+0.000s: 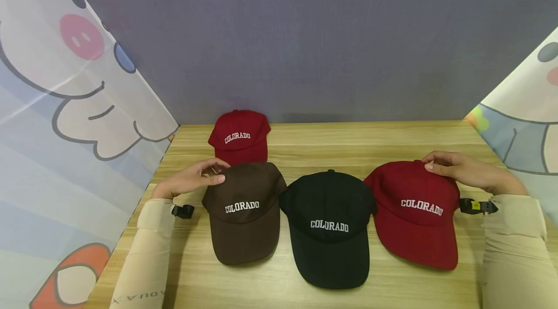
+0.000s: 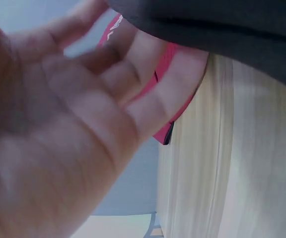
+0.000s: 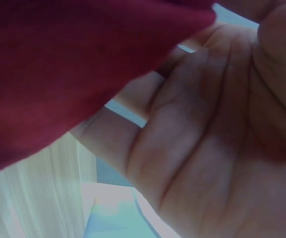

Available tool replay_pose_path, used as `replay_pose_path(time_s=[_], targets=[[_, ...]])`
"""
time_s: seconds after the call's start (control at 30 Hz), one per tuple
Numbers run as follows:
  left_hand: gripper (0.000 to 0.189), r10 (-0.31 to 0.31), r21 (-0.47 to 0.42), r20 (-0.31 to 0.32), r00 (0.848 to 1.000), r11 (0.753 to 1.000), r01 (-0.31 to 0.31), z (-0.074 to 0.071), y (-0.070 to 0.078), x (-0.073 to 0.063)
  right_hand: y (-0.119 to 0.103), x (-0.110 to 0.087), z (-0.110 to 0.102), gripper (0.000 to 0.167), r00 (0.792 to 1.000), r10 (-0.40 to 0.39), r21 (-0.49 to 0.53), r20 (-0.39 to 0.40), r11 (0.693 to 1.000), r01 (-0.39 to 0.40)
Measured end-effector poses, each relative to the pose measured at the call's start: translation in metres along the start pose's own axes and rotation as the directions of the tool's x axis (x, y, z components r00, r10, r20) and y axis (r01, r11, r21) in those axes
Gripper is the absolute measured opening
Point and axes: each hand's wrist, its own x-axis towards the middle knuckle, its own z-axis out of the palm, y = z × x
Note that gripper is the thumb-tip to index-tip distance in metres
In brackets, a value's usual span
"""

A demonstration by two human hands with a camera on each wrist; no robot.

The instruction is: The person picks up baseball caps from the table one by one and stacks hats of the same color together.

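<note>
In the head view a brown cap point(image 1: 246, 241) with white COLORADO lettering lies brim toward me. My left hand point(image 1: 192, 178) holds it at the upper left of its crown, thumb in front. The left wrist view shows the left hand's fingers point(image 2: 170, 94) passing behind the dark cap edge. On the right lies a large red cap point(image 1: 414, 234) with the same lettering. My right hand point(image 1: 466, 171) grips the top of its crown by the button, and its fingers point(image 3: 108, 139) run behind the red cloth. A black cap point(image 1: 329, 260) lies between these two.
A smaller-looking red cap point(image 1: 237, 127) stands farther back at the left, its brim partly hidden behind the brown cap. The wooden table point(image 1: 327, 142) meets a grey wall point(image 1: 305, 47) at the back. Cartoon-printed panels point(image 1: 35, 154) flank the table on both sides.
</note>
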Motion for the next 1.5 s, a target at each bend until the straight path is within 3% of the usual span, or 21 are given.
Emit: replay_pose_path(time_s=[0.13,0.27,0.43,0.67,0.9,1.07,1.27,1.4,1.5], targets=[[0.03,-0.021,0.041,-0.17,0.985,0.999,0.028,0.002,-0.005,0.009,0.003,-0.001,0.0,0.026,1.0,-0.003,-0.009,-0.008,1.0,0.003],[0.023,0.034,0.176,-0.27,0.962,0.984,0.014,0.007,-0.01,0.02,0.004,-0.004,-0.002,0.027,1.0,0.001,-0.02,-0.013,1.0,-0.001],[0.043,0.132,0.318,-0.262,0.956,0.947,-0.044,0.012,-0.017,0.031,0.003,-0.007,-0.001,0.029,1.0,0.018,-0.018,-0.008,1.0,-0.018],[0.07,0.152,0.392,-0.262,0.953,0.919,-0.039,0.016,-0.023,0.035,0.001,-0.005,0.0,0.028,1.0,0.008,0.004,-0.002,1.0,-0.008],[0.068,0.17,0.442,-0.287,0.943,0.897,-0.027,0.019,-0.025,0.039,0.0,-0.002,0.002,0.028,1.0,0.004,0.027,0.004,1.0,-0.004],[0.062,0.157,0.471,-0.267,0.951,0.882,-0.013,0.016,-0.025,0.036,0.0,0.0,0.002,0.025,1.0,-0.021,0.041,0.011,0.999,0.02],[0.056,0.127,0.451,-0.283,0.951,0.892,0.015,0.01,-0.021,0.029,-0.002,0.003,0.001,0.027,1.0,-0.008,0.054,0.03,0.998,0.006],[0.05,0.125,0.452,-0.356,0.926,0.891,0.053,0.009,-0.018,0.028,-0.002,0.003,0.0,0.028,1.0,-0.002,0.047,0.03,0.999,0.0],[0.044,0.179,0.49,-0.44,0.88,0.869,0.069,0.008,-0.017,0.029,-0.001,0.003,0.0,0.03,0.999,0.002,0.047,0.035,0.999,-0.003]])
